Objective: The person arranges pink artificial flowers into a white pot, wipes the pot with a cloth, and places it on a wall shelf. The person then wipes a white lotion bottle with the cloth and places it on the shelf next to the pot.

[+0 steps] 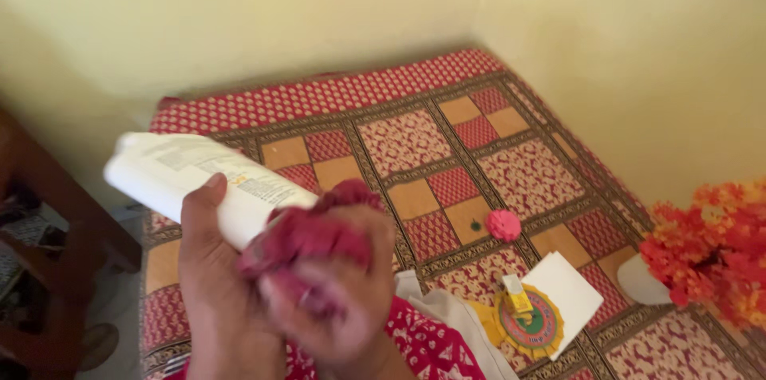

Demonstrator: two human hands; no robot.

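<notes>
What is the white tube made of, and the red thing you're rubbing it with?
The white tube looks like smooth plastic: it has an even, slightly shiny skin with print on it. The red thing looks like soft cloth, since it bunches and wrinkles in the right hand.

hands (271, 300): bare | ring on one finger | garment: red, white-patterned

This is a room in a home: a bed (415, 148) with a red patterned bedsheet stands in the corner of plain yellow walls (239, 5).
</notes>
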